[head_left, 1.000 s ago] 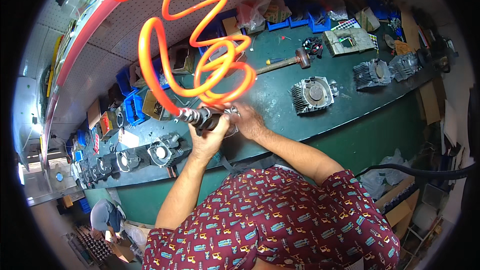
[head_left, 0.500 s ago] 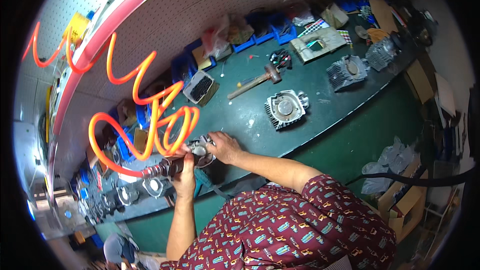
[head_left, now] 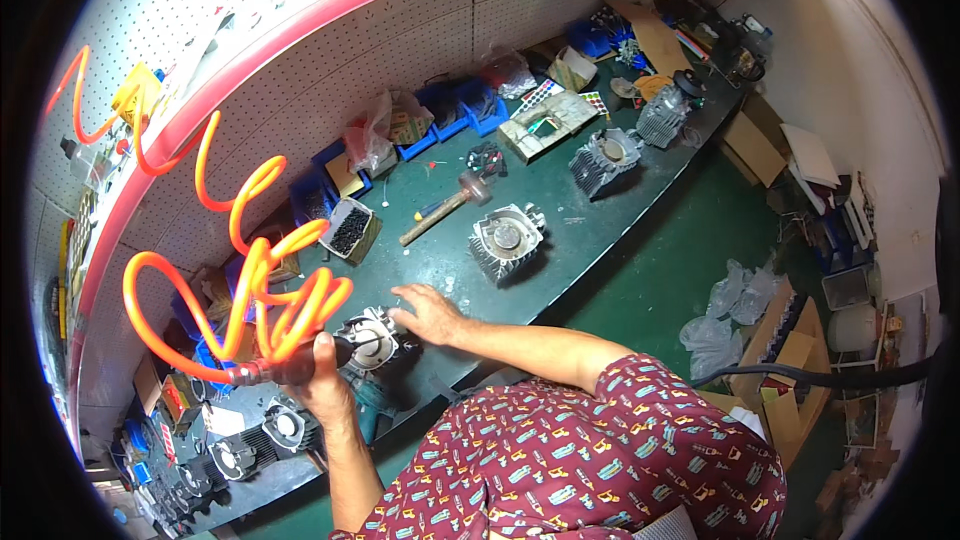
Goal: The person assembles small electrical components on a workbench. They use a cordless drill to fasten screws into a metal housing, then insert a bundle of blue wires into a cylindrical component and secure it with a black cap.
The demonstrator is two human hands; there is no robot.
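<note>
My left hand is wrapped around an air screwdriver fed by an orange coiled hose. The tool's dark front end points at a silver finned motor housing on the bench. At the housing's right edge is my right hand, its fingers apart and stretched forward. The thumb side is close to the rim; whether it touches cannot be made out. Beside the housing, near my left wrist, a teal power tool lies partly hidden.
More finned housings stand on the dark green bench: one housing at the middle, others far right and left. A mallet and an open box of black screws lie beyond my hands. Blue bins line the back wall.
My head view has shifted, so the scene sits differently. My right hand's fingers have lifted and spread at the housing's edge. The air screwdriver in my left hand has swung, its front end still toward the housing.
</note>
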